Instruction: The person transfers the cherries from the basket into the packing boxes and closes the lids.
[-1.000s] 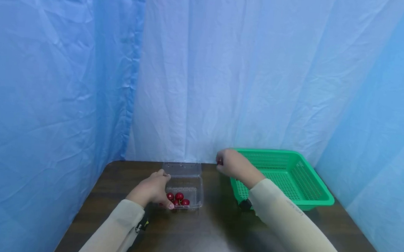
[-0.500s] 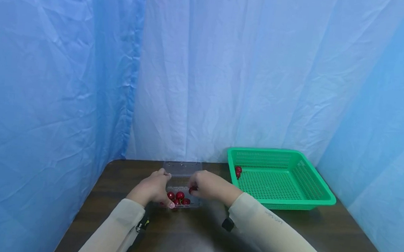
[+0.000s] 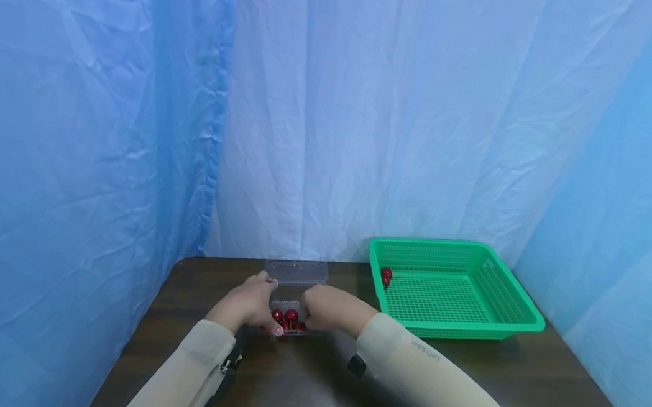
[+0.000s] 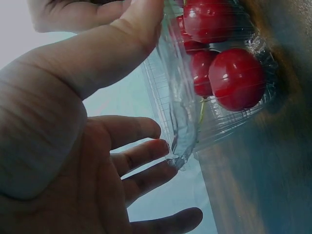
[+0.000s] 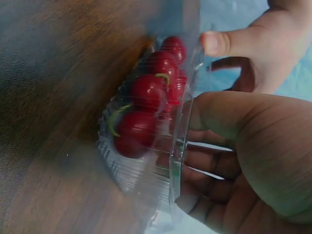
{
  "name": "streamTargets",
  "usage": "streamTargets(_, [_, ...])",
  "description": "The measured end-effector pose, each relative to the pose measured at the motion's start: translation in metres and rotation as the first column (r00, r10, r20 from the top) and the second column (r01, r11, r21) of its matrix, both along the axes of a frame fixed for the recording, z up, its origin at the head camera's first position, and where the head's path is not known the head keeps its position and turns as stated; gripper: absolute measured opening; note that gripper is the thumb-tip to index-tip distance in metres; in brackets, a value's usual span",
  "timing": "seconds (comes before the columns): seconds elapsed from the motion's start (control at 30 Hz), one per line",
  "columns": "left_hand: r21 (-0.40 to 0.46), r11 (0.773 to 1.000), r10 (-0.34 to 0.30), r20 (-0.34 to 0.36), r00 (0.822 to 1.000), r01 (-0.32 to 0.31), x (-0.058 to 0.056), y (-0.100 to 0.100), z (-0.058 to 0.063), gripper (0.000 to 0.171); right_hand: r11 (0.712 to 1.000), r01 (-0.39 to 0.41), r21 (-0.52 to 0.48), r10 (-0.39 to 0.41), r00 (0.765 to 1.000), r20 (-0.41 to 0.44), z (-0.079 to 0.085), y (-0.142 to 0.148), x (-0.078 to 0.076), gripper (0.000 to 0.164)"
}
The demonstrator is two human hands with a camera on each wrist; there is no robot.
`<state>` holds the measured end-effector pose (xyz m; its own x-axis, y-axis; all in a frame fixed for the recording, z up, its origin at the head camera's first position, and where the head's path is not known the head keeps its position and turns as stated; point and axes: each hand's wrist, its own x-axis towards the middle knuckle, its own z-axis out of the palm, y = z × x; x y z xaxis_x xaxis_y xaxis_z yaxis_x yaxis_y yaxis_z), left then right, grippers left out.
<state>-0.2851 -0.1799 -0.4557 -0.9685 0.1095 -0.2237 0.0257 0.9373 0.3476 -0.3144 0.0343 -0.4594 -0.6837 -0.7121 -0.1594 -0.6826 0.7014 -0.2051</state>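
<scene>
Head view, left to right: we see a creased blue curtain [image 3: 94,152] at the far left, and then a dark wooden table [image 3: 275,387]. Our pale left sleeve [image 3: 184,369] crosses its near part, with a black device [image 3: 231,358] under the wrist. Our left hand [image 3: 247,301] lies along the left side of a clear plastic box [image 3: 285,303], its thumb at the near edge; in the left wrist view we find its fingers [image 4: 131,131] spread and nearly straight, some tips at the rim. Red cherries [image 3: 291,315] lie in the box, crowded toward the near side; the right wrist view gives us green stems [image 5: 112,122] among them. Behind, the clear lid [image 3: 296,271] lies folded back. Our right hand [image 3: 327,309] is at the right part of the box, thumb and fingers reaching over the rim; with the fingertips hidden, we cannot tell whether they pinch a cherry. Our right sleeve [image 3: 427,378] runs toward the lower right. Well apart from the box stands a green basket [image 3: 464,333], with two other cherries [image 3: 386,274] just beside its left wall.
</scene>
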Motion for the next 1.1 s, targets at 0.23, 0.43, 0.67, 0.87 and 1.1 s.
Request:
streamTargets(0.23, [0.007,1.0,-0.007,-0.009,1.0,0.007,0.002,0.001,0.001,0.116,0.996,0.047,-0.07,-0.045,0.998,0.037,0.015,0.012,-0.004,0.007])
streamTargets(0.43, [0.006,1.0,-0.011,-0.022,1.0,0.011,0.002,0.001,0.0,0.117,0.99,0.103,-0.101,-0.099,0.994,0.04,0.044,0.035,-0.019,0.016])
streamTargets(0.67, [0.006,1.0,0.002,-0.026,1.0,-0.002,0.004,0.001,0.0,0.117,0.946,0.24,-0.219,-0.213,0.967,0.14,0.076,0.074,-0.053,0.022])
streamTargets(0.87, [0.0,1.0,0.003,-0.022,1.0,-0.003,-0.005,-0.002,-0.011,0.12,0.888,0.39,-0.243,-0.35,0.917,0.191,0.083,0.11,-0.084,0.025])
streamTargets(1.1, [0.005,1.0,-0.016,-0.038,0.999,0.017,-0.02,-0.01,-0.033,0.125,0.812,0.529,-0.246,-0.456,0.838,0.299,0.07,0.148,-0.103,0.026])
